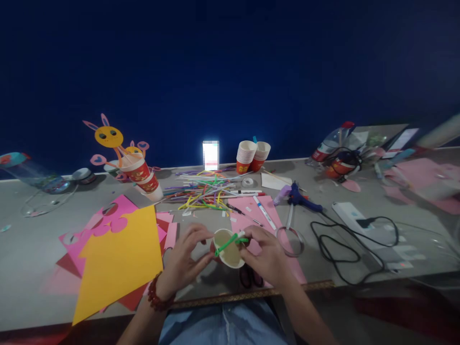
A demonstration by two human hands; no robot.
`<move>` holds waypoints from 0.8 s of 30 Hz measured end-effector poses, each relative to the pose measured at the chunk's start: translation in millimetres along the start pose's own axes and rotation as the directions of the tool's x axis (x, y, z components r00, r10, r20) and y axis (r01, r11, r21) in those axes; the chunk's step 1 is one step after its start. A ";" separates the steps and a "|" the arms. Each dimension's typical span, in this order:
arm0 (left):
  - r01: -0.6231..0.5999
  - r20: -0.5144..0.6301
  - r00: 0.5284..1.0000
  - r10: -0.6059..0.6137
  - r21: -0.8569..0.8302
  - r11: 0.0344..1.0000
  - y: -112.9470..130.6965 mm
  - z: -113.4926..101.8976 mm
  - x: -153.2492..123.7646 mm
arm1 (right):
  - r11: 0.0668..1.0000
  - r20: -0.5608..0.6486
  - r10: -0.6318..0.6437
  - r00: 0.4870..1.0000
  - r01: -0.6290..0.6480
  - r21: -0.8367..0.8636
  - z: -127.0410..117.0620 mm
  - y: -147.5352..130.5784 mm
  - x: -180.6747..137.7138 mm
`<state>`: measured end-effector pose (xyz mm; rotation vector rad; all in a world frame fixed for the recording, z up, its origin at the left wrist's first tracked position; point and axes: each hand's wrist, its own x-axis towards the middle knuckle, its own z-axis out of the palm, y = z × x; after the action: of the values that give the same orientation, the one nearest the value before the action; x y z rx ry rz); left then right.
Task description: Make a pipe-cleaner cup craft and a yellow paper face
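Note:
A paper cup with a red outside and a pale inside is held tilted toward me over the table's front edge. My left hand, with a red bead bracelet at the wrist, grips the cup's left side with curled fingers. My right hand holds the cup's right side, its fingertips pinched on a green pipe cleaner that lies across the cup's mouth.
An orange paper sheet lies on pink and red sheets at the left. Behind are loose straws and pipe cleaners, stacked cups, a bunny cup craft, a blue glue gun, black cable, tape ring, markers.

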<state>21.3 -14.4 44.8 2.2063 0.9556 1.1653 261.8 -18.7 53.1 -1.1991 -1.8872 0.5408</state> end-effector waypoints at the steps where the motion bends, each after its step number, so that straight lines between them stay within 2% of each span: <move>1: -0.021 0.018 1.000 0.020 0.076 0.997 0.0 -2.4 1.3 | 1.000 0.010 -0.025 1.000 0.025 0.017 -2.1 0.2 1.0; 4: -0.082 0.146 0.988 0.054 0.193 0.978 1.3 -9.1 5.1 | 0.994 0.043 -0.090 0.995 0.087 0.068 -7.3 1.2 3.8; 8: -0.107 0.279 0.959 0.057 0.165 0.980 3.5 -10.4 8.2 | 0.992 0.084 -0.094 0.992 0.086 0.094 -10.3 3.2 5.9; 15: -0.098 0.272 0.960 0.070 0.090 0.991 6.3 -1.4 7.1 | 0.983 0.073 0.034 0.997 -0.046 0.179 -1.6 5.4 3.4; 24: -0.083 0.277 0.957 0.086 -0.020 0.996 0.8 3.6 0.3 | 0.975 0.024 0.143 0.989 -0.145 0.170 8.6 4.9 -0.8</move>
<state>24.8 -15.0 43.6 2.3453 0.7442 0.8612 257.6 -16.5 44.3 -1.2263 -1.7335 0.7747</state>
